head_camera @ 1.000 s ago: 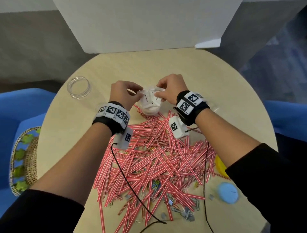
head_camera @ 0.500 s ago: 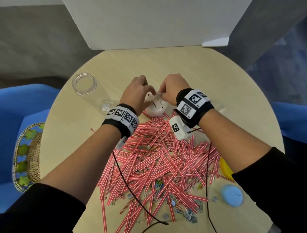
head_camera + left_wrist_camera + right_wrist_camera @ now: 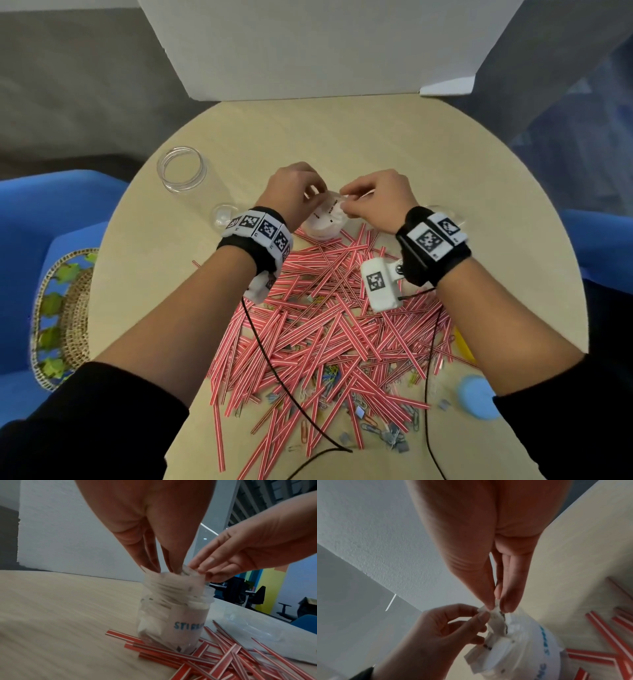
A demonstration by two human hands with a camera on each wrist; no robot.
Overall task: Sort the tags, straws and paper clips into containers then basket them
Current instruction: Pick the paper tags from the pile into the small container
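A small clear jar (image 3: 323, 224) stuffed with white paper tags (image 3: 173, 586) stands at the far edge of the straw pile. Both hands meet over its mouth. My left hand (image 3: 313, 197) has its fingertips pushed down among the tags at the left rim and pinches them (image 3: 164, 570). My right hand (image 3: 346, 205) pinches a white tag (image 3: 496, 615) between thumb and fingers just above the mouth (image 3: 496, 607). Red-and-white straws (image 3: 325, 325) cover the table's middle. Paper clips (image 3: 376, 425) lie mixed in near the front edge.
An empty clear jar (image 3: 181, 169) and a clear lid (image 3: 222, 216) sit at the left. A blue lid (image 3: 474, 397) and a yellow lid (image 3: 464, 346) lie at the right. A woven basket (image 3: 65, 318) rests on the blue chair at left. A white board (image 3: 325, 48) stands behind the table.
Both hands have stayed at the tag jar. My left hand shifted from the jar's left side onto its mouth, and the wad of tags has gone further down into the jar.
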